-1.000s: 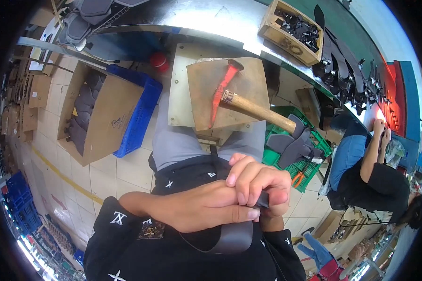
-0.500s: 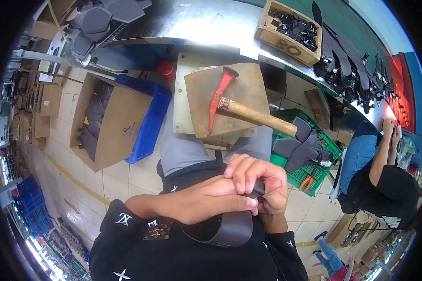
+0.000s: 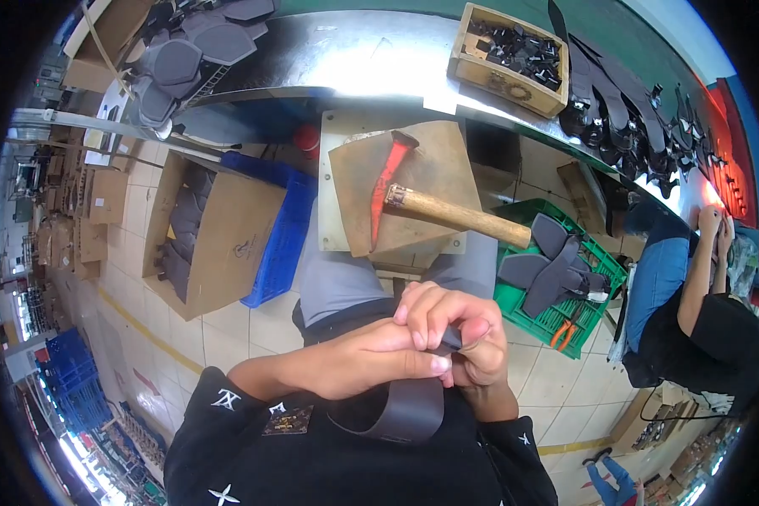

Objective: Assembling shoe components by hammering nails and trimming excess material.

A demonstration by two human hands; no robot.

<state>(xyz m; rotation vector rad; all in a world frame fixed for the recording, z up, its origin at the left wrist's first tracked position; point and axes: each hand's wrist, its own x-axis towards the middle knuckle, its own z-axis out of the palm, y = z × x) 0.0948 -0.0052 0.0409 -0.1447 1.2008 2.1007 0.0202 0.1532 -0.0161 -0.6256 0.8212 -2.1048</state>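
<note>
Close to my body, both hands are closed together on a dark, wide strap [image 3: 415, 413] that bends into a loop below them. My left hand [image 3: 373, 358] comes from the left with its thumb pressed along the strap. From the right, my right hand [image 3: 468, 337] folds its fingers over the left fingertips, and a dark end of the strap shows between its thumb and fingers. The part inside the grip is hidden. Ahead of the hands, a red-headed hammer [image 3: 455, 218] with a wooden handle lies on a brown sheet [image 3: 447, 160] over a pale board [image 3: 333, 202].
Left stands a cardboard box [image 3: 236, 244] of dark pieces against a blue crate [image 3: 291, 228]. Right is a green crate [image 3: 510, 304] with dark straps and orange-handled pliers [image 3: 562, 334]. A wooden box [image 3: 514, 88] of small black parts sits on the metal bench [image 3: 346, 55]. Another person [image 3: 717, 337] works at right.
The view has shifted slightly, so the bench and crates sit a little differently. Both hands stay closed on the strap, with only slight movement of the fingers.
</note>
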